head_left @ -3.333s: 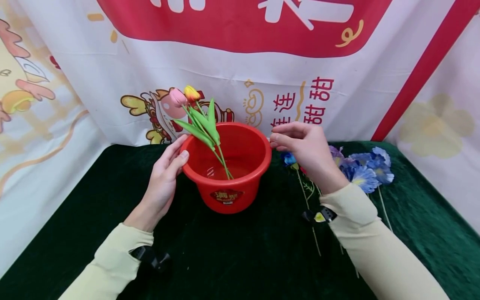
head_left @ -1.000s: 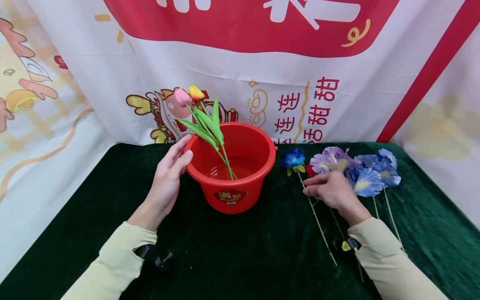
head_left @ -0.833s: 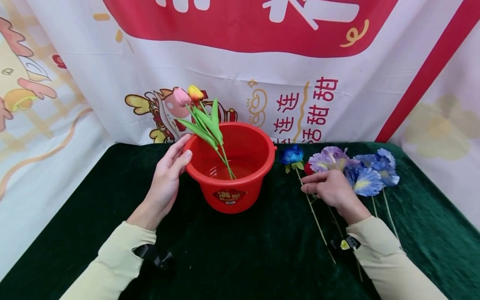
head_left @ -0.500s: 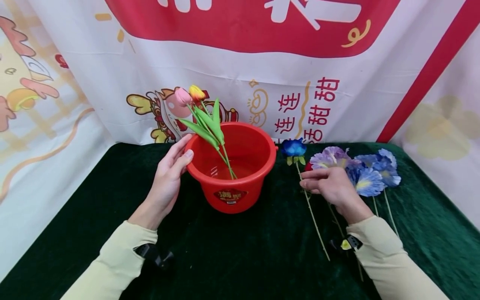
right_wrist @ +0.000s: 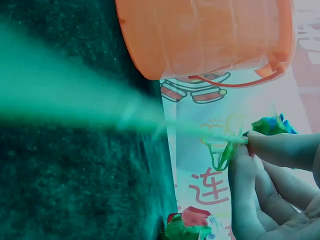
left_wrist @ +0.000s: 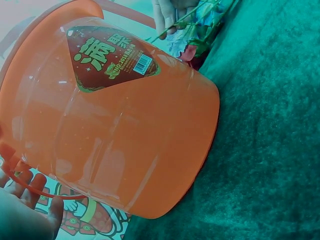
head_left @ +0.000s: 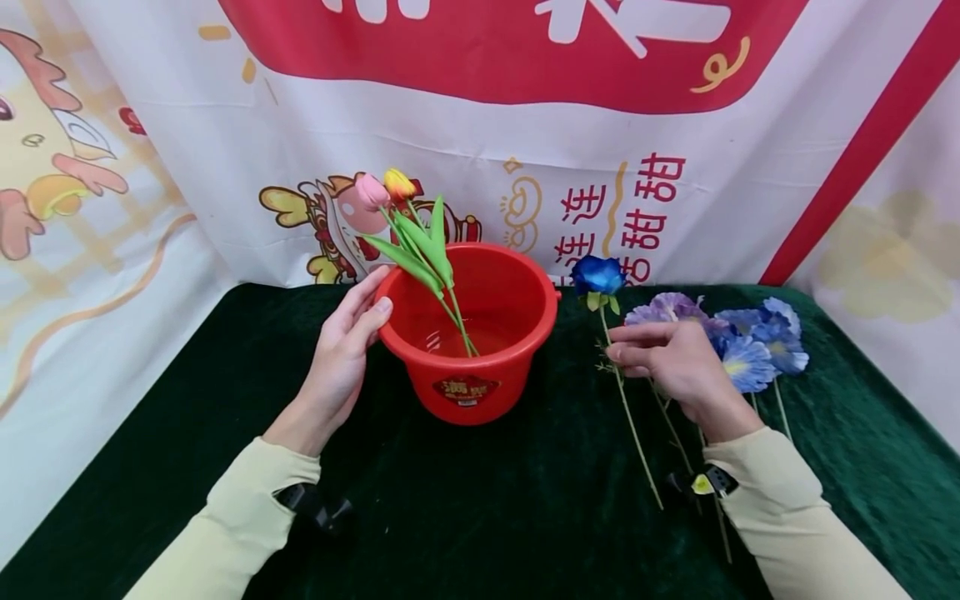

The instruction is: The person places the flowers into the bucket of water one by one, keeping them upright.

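A red plastic bucket (head_left: 431,392) stands on the table. My left hand (head_left: 337,367) rests against its left side, fingers and thumb spread near the rim and the thin wire-like handle (left_wrist: 37,192). Inside lean a pink tulip (head_left: 372,192) and a yellow-orange tulip (head_left: 400,184), stems down and heads over the left back rim. To the right of the bucket, my right hand (head_left: 686,367) pinches the thorny stem of a blue rose (head_left: 597,275) between thumb and fingers, below the bloom. The stem slants down toward me and shows as a blurred streak in the right wrist view.
Purple (head_left: 670,308) and blue irises (head_left: 750,358) lie on the right, partly behind my right hand. A red bloom (right_wrist: 195,216) lies near them. Dark green cloth (head_left: 465,508) covers the table, and a printed white curtain (head_left: 465,133) hangs close behind.
My right hand left the bucket's right side for the flowers and took the blue rose by its stem. The bloom has since risen and tilted upright. My left hand stays at the bucket.
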Tool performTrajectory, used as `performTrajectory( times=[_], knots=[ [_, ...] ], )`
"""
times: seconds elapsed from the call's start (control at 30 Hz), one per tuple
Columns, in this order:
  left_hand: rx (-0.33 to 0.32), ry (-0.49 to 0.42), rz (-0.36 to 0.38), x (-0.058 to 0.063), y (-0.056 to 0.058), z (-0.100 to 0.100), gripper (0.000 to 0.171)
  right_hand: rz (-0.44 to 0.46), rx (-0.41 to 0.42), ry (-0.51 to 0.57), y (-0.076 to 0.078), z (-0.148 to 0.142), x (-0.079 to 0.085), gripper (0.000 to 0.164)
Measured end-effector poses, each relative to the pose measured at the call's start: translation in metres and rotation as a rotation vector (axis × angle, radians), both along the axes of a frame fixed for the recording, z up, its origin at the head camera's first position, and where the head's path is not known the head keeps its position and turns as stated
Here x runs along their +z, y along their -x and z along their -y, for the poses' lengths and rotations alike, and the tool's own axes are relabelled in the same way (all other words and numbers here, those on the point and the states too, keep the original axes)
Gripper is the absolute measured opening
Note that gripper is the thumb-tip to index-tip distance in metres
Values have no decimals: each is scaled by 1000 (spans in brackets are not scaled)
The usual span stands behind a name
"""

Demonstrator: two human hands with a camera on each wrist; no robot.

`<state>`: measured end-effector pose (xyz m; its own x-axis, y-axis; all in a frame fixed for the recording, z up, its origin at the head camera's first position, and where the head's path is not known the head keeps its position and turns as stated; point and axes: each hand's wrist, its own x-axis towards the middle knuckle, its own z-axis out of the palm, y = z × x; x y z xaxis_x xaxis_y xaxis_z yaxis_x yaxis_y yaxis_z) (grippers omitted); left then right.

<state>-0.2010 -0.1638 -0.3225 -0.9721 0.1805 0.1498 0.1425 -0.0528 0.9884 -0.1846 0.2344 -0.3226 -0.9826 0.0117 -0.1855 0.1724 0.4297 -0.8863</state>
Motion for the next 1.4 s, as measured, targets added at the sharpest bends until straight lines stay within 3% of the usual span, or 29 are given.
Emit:
performTrajectory(
  times=[0.5, 0.8, 1.07, 1.4],
  knots=[
    [4, 5, 4, -2, 1, 0, 58, -23, 16, 29, 0, 8, 21, 42],
    [3, 0, -7, -2, 1, 0, 58, -30, -2, 34, 5, 27, 53, 40],
    [-9, 0, -14, 0, 3, 1, 59, -84, 33, 66, 17, 50, 77, 38],
    [1, -4, 0, 1, 2, 0, 58, -123, 89, -46, 30, 71, 105, 34]
  ],
)
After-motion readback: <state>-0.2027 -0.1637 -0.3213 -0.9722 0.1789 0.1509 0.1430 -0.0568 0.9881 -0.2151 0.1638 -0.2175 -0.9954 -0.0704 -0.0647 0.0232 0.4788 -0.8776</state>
